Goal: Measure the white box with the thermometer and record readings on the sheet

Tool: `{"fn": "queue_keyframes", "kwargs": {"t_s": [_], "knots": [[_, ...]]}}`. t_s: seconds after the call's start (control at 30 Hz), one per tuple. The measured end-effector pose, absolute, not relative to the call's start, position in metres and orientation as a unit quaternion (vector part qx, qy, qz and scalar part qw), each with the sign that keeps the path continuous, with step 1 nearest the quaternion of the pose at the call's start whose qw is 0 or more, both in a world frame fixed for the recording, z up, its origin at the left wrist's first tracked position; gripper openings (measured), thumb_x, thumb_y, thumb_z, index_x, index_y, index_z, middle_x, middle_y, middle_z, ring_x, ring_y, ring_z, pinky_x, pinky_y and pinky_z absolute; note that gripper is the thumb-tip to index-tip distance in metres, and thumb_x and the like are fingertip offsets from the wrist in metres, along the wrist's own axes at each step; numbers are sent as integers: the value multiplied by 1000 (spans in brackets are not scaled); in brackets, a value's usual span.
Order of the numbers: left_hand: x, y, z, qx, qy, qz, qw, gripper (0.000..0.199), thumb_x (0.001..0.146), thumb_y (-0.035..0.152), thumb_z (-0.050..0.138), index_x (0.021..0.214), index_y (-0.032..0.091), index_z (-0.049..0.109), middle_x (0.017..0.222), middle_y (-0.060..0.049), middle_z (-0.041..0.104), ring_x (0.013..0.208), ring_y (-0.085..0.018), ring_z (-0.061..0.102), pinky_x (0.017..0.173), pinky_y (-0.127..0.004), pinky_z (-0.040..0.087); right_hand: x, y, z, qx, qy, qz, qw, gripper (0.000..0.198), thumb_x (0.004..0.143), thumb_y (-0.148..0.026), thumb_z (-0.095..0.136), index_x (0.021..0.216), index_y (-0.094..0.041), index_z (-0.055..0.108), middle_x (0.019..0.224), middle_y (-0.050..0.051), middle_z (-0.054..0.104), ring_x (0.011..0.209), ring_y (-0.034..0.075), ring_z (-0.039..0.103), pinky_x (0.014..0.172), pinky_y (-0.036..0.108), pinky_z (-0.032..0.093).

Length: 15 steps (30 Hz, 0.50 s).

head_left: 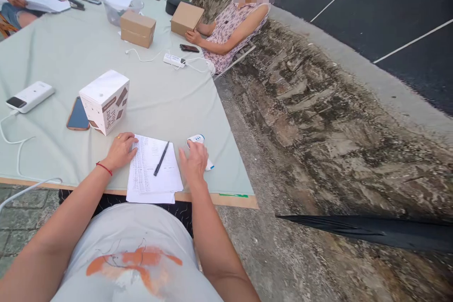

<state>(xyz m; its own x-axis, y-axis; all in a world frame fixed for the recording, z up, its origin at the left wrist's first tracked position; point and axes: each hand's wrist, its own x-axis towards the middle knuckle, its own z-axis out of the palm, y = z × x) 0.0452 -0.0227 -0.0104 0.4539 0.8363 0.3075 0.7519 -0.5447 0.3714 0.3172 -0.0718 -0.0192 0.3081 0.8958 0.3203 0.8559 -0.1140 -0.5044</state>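
Note:
My left hand (121,152) rests on the table at the left edge of a small stack of printed sheets (145,170), fingers loosely apart and holding nothing. A black pen (162,158) lies slantwise across the sheets. Right of the paper, my right hand (194,158) lies over a white handheld device (197,138) with blue markings. Its thumb is spread away from the device, and the palm side is hidden. Beyond my left hand stands a white box (104,99) lettered "Super Meal". Partly behind that box is a phone (78,115).
A white power bank (31,96) with a cable lies at left. Farther back are a cardboard box (138,29), a plastic tub (120,12) and a power strip (174,60). One person holds another cardboard box (187,18); two others sit at the far side. A stone wall (318,104) runs along the right.

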Motion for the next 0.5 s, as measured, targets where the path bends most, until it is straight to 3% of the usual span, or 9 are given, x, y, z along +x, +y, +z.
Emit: {"fn": "queue_keyframes", "kwargs": {"t_s": [0.1,0.23,0.4,0.5], "knots": [[43,-21,-9,846,469,236,89,26,88,26,54,107,16,67,118,-14,62,107,-30,57,95,-50,48,277,-63,-9,-732,-607,174,257,36,91,-48,55,116,-24,64,90,4,69,87,22,63,81,33,46],[41,-19,-6,843,471,240,100,25,88,27,54,107,17,66,119,-13,62,109,-30,57,95,-50,47,251,-51,2,-757,-598,171,201,40,89,-40,59,125,-23,58,108,7,70,100,25,64,82,33,46],[42,-18,-6,840,475,240,101,24,87,27,54,106,18,67,118,-12,62,108,-29,57,96,-49,47,263,-51,9,-747,-612,205,159,48,90,-23,48,138,-22,50,97,5,72,92,24,66,81,34,47],[43,-19,-7,840,477,240,100,24,87,27,54,106,18,67,118,-12,62,108,-29,58,95,-48,48,270,-53,7,-722,-637,204,178,46,89,-20,45,132,-25,57,98,4,71,93,23,65,83,33,47]]}}
